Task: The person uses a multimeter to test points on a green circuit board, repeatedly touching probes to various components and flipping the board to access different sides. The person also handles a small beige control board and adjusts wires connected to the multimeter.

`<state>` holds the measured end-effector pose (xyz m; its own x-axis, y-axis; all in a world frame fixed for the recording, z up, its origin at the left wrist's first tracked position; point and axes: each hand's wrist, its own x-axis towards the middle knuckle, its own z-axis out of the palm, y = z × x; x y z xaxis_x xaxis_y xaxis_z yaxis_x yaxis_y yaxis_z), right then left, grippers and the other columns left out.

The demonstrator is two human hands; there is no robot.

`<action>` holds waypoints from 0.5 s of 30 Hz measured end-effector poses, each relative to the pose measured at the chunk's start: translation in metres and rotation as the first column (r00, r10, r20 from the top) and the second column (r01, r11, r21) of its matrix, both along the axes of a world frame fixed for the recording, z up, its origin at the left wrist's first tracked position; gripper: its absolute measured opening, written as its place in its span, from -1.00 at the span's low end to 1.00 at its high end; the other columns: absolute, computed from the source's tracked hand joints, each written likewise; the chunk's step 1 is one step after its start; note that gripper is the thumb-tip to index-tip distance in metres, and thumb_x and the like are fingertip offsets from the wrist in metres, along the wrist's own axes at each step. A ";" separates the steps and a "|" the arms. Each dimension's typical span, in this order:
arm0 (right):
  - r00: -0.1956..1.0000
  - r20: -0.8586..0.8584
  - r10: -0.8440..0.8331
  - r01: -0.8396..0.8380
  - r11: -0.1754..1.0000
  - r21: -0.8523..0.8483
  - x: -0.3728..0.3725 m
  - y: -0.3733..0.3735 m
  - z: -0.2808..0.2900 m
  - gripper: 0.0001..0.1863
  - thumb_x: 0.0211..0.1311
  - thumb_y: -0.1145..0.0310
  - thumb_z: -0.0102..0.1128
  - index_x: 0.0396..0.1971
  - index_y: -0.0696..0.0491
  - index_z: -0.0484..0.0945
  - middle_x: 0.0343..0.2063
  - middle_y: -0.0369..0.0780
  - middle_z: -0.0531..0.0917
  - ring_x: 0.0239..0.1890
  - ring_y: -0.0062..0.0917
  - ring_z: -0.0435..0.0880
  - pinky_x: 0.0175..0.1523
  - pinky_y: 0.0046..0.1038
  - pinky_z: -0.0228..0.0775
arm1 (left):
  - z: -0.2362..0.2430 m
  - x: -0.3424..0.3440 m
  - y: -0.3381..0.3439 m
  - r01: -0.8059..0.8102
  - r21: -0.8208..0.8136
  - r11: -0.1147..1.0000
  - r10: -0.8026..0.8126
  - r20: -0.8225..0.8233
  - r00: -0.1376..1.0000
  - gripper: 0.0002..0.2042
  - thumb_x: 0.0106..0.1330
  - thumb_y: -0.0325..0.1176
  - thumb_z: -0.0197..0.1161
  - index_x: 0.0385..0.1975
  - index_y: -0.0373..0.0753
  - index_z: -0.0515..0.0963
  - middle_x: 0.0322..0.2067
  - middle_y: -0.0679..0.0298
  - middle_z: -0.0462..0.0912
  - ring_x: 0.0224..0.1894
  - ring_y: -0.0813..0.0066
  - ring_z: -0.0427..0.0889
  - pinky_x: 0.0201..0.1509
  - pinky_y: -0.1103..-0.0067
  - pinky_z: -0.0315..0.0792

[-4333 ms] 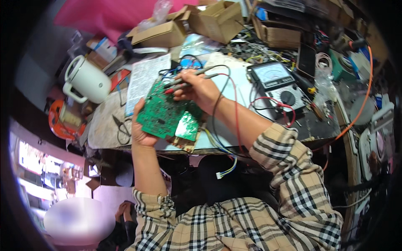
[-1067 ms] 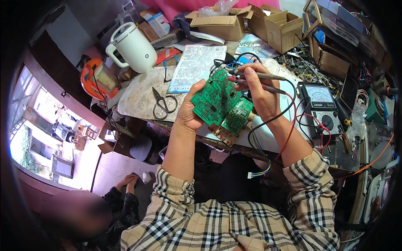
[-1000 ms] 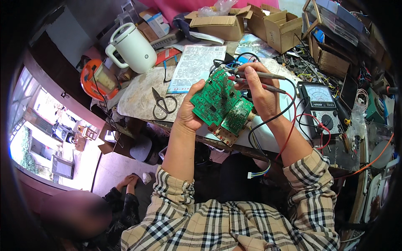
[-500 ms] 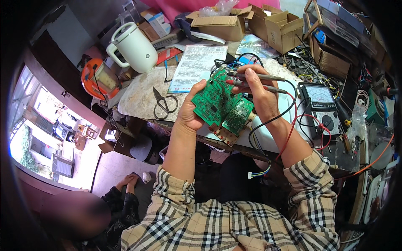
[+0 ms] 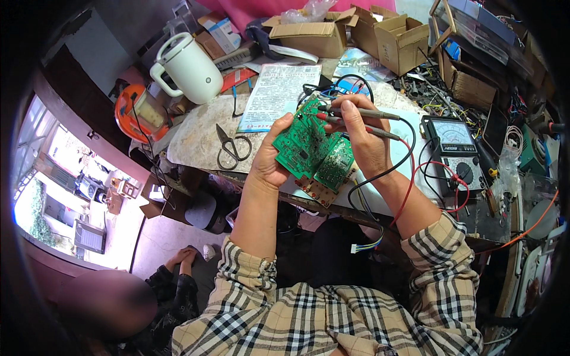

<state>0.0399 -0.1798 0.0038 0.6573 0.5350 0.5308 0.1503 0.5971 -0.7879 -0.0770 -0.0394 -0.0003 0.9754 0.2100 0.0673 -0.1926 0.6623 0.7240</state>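
My left hand (image 5: 268,155) grips the left edge of a green circuit board (image 5: 298,146), which has a smaller green board (image 5: 334,160) and a tan board with a cable beside it. My right hand (image 5: 363,132) is closed around two meter probes (image 5: 374,113), one dark and one red, their tips at the upper part of the board. Their leads run toward an analog multimeter (image 5: 451,157) on the right. Black scissors (image 5: 231,148) lie left of my hands, below a printed sheet (image 5: 279,89).
A white kettle (image 5: 190,68), an orange appliance (image 5: 133,118) and open cardboard boxes (image 5: 401,41) stand toward the back of the cluttered bench (image 5: 193,130). Tangled cables and small parts pile at the right. At lower left, another person's hands (image 5: 181,258) rest near the doorway.
Compared with a second ago, my right hand and the probes have shifted slightly left and down over the board. The oldest frame shows the view turned, with the board further left in it.
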 end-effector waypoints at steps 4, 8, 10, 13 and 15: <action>1.000 0.017 -0.017 0.017 1.000 0.001 0.001 -0.001 0.000 -0.75 0.50 0.31 0.03 -0.21 0.21 0.55 -0.33 -0.20 0.64 -0.34 -0.56 0.71 -0.24 -0.54 0.63 | 0.002 0.001 -0.003 -0.014 -0.018 1.000 0.014 -0.007 1.000 -0.49 0.45 -0.05 0.05 0.17 -0.37 0.46 -0.01 0.01 0.65 0.03 0.24 0.66 0.18 0.35 0.52; 0.999 0.021 -0.025 0.026 1.000 -0.010 0.001 0.001 -0.001 -0.74 0.50 0.31 0.03 -0.21 0.22 0.55 -0.33 -0.20 0.65 -0.36 -0.57 0.70 -0.26 -0.55 0.61 | 0.000 0.000 -0.001 -0.023 -0.024 0.999 0.023 -0.015 1.000 -0.48 0.45 -0.04 0.05 0.18 -0.37 0.45 0.00 0.00 0.65 0.01 0.24 0.66 0.16 0.35 0.53; 1.000 0.020 -0.016 0.017 0.999 -0.028 0.002 0.000 0.000 -0.74 0.50 0.31 0.03 -0.21 0.22 0.55 -0.32 -0.20 0.65 -0.36 -0.58 0.70 -0.26 -0.56 0.61 | 0.000 -0.001 -0.001 -0.007 -0.027 1.000 0.006 -0.008 1.000 -0.48 0.45 -0.04 0.04 0.18 -0.37 0.45 0.00 0.00 0.65 0.01 0.24 0.66 0.16 0.35 0.53; 1.000 -0.008 0.008 -0.008 0.999 -0.033 0.003 -0.002 0.000 -0.74 0.50 0.31 0.03 -0.21 0.22 0.56 -0.33 -0.20 0.66 -0.36 -0.58 0.70 -0.26 -0.55 0.61 | -0.001 0.000 0.001 0.030 -0.037 0.999 -0.030 0.006 1.000 -0.48 0.46 -0.03 0.03 0.18 -0.38 0.45 0.00 -0.01 0.65 0.00 0.25 0.67 0.15 0.35 0.54; 0.999 -0.025 0.024 -0.024 0.999 -0.027 0.003 -0.002 0.001 -0.74 0.50 0.31 0.03 -0.21 0.22 0.56 -0.32 -0.20 0.66 -0.35 -0.57 0.70 -0.24 -0.54 0.62 | 0.000 0.001 0.002 0.048 -0.045 0.998 -0.047 0.011 0.999 -0.47 0.46 -0.02 0.02 0.17 -0.38 0.45 -0.01 -0.01 0.66 -0.01 0.24 0.68 0.15 0.35 0.54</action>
